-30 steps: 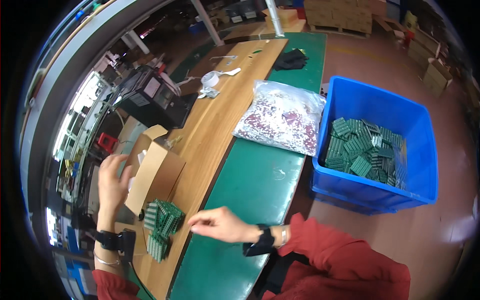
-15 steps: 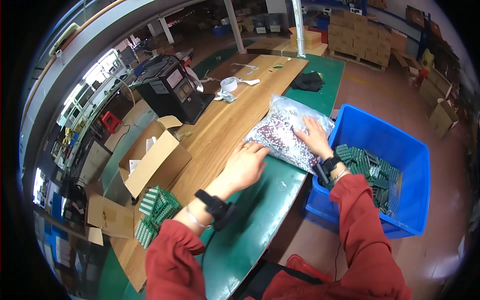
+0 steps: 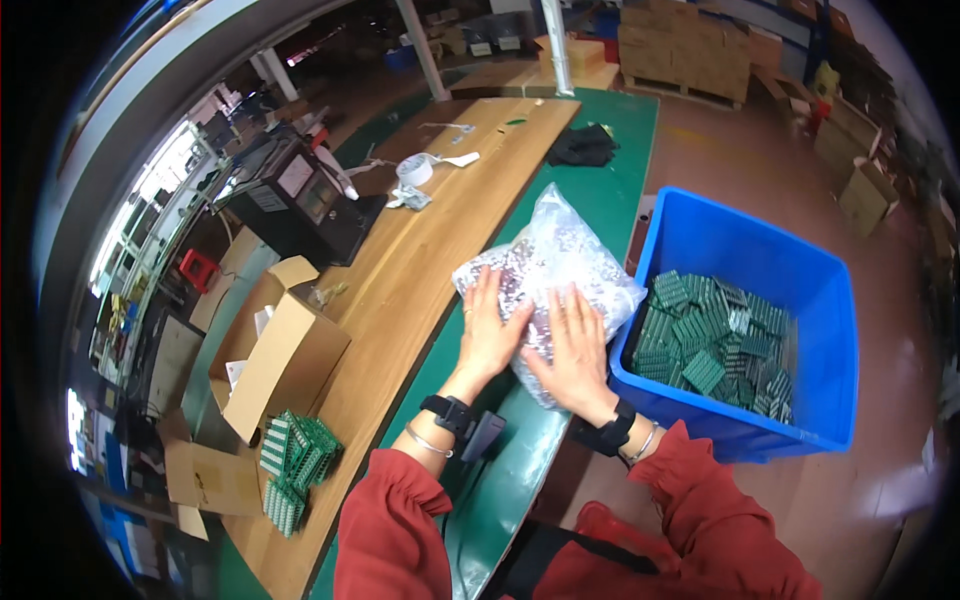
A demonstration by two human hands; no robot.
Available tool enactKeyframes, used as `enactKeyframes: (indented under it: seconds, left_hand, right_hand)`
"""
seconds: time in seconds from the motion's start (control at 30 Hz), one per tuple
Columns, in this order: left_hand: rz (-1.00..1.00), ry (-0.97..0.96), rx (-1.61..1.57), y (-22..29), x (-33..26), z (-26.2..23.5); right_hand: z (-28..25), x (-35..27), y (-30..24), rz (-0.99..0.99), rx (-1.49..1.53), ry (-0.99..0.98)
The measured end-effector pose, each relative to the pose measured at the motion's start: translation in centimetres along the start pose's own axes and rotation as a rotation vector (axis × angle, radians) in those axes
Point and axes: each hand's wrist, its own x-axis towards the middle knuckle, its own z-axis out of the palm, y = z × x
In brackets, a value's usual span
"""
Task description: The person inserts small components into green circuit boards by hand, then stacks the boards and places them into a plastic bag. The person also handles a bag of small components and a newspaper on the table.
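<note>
A clear plastic bag [image 3: 560, 240] full of small white and dark reddish pieces lies on the green tabletop, beside the blue bin. My left hand [image 3: 490, 328] rests flat on the bag's near left part, fingers stretched out. Pressed on its near middle is my right hand [image 3: 575, 355], also flat with the fingers spread. Both palms face down, and neither hand grips the bag. What the pieces are exactly is too small to tell.
The blue bin [image 3: 745, 225] at the right holds many green circuit boards [image 3: 705, 370]. On the wooden board [image 3: 400, 290] stand an open carton [image 3: 290, 370], stacked green boards [image 3: 297, 455], a black machine [image 3: 300, 200] and a tape roll [image 3: 414, 170]. A black cloth [image 3: 583, 146] lies farther back.
My left hand has come onto the bag, and my right hand has moved nearer to me and left across it. The bag has turned and changed shape. The view has shifted slightly.
</note>
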Motion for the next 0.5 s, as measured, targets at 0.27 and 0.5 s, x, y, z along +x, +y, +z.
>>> enactKeyframes:
  seconds: [0.27,0.5]
  left_hand:
    - [0.095,-0.100,-0.269,-4.4,0.3,-2.6]
    - [-0.264,-0.034,-0.430,-2.3,-1.9,-3.2]
  right_hand:
    - [-0.9,-7.7,-5.6,-0.376,0.604,-0.296]
    - [-6.4,-7.3,-0.8,-0.123,0.245,0.231]
